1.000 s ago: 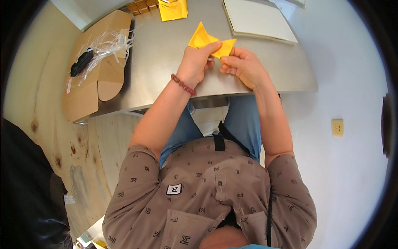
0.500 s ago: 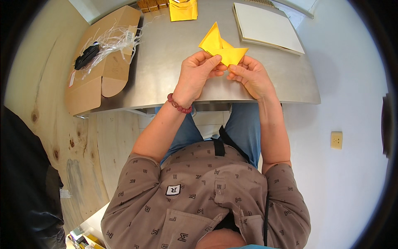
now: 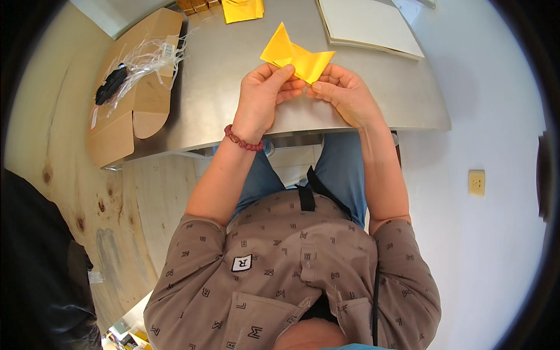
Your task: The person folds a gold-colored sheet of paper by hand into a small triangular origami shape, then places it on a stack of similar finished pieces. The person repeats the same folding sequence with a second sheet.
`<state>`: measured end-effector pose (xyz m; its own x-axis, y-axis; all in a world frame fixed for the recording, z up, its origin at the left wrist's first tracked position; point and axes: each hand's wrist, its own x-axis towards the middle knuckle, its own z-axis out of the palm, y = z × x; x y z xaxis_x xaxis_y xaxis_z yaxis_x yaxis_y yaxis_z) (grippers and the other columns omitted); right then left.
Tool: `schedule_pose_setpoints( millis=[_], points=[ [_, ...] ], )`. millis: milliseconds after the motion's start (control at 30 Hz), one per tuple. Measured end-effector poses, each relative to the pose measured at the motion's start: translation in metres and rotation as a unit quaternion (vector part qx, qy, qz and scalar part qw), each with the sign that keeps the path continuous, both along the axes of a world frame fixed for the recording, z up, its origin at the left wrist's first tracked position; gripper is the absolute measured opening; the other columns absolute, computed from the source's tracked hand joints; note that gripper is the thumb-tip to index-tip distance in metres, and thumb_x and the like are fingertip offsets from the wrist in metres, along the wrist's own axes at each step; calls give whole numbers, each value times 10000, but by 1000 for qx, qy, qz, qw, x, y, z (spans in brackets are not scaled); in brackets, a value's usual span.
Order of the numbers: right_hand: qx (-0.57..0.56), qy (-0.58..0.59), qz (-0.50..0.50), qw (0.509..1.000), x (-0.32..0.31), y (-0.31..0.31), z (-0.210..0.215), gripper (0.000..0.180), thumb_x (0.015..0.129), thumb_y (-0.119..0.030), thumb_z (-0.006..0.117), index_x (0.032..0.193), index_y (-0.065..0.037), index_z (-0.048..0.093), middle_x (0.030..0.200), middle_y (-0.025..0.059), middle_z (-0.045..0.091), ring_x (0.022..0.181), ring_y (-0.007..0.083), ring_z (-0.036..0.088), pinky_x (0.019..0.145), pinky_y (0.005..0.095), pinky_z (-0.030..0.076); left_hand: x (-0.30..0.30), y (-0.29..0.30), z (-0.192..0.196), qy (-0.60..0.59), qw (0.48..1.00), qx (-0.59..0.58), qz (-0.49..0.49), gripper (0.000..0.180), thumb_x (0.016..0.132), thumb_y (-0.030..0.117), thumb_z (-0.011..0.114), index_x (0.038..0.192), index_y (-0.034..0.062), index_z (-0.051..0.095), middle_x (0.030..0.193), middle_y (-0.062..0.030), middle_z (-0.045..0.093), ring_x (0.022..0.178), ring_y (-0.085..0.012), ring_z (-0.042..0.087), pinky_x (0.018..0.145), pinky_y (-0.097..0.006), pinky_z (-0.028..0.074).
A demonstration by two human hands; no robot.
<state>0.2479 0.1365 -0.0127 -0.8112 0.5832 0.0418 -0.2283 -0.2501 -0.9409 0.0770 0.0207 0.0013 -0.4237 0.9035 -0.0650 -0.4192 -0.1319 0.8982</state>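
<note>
A folded sheet of yellow paper [image 3: 296,56] with two pointed wings is held up above the near part of the metal table. My left hand [image 3: 265,87] pinches its lower left side, with the thumb lying on the front of a fold. At the paper's lower right corner, my right hand [image 3: 343,92] grips it between thumb and fingers. Some fingertips of both hands are hidden behind the paper. A stack of yellow paper pieces [image 3: 244,10] lies at the far side of the table.
On the left of the metal table [image 3: 233,64] rests an opened cardboard box [image 3: 153,111] with clear plastic strips [image 3: 153,58] and a black object [image 3: 111,85] on it. A stack of white sheets [image 3: 370,26] sits far right. Brown folded pieces [image 3: 192,6] stand at the back.
The camera view has shifted, so the table and its things appear further up and left. Both hands still hold the yellow paper, which now tilts slightly differently.
</note>
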Motion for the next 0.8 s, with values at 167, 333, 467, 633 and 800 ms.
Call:
schedule_pose_setpoints(
  millis=[167,333,467,633,800],
  points=[
    [-34,2,14,999,0,2,4,291,1026,-87,654,1293,27,648,1168,102,724,1029,181,724,921,307,587,-2,-1,6,-22,1000,-14,9,170,1038,160,675,1094,0,667,983,-101,745,864,-168,752,778,-290,626],
    [-41,0,11,999,-1,2,2,266,1030,-131,659,1251,16,671,1111,86,733,977,160,723,891,272,580,-2,-1,6,-12,999,-35,4,175,1041,166,671,1144,25,659,983,-79,744,855,-155,748,771,-289,617],
    [4,-12,-7,1000,-1,2,-2,264,1013,-135,690,1235,8,677,1093,73,734,968,141,712,874,263,568,1,2,1,-3,1000,-21,6,160,1020,162,695,1038,8,655,986,-95,736,810,-165,750,724,-290,611],
    [49,-56,-73,995,-8,-9,4,263,984,-111,725,1208,21,682,1079,58,731,951,123,692,873,270,558,4,-3,0,5,1000,1,25,156,1026,148,696,999,5,639,972,-105,735,829,-183,764,749,-291,627],
    [399,-70,-415,814,-1,-45,15,321,859,-28,777,1171,-93,733,1109,77,725,983,210,647,872,346,527,-2,-25,2,91,995,36,17,109,1039,79,669,977,6,618,964,-117,744,859,-205,785,731,-280,641]
  ],
)
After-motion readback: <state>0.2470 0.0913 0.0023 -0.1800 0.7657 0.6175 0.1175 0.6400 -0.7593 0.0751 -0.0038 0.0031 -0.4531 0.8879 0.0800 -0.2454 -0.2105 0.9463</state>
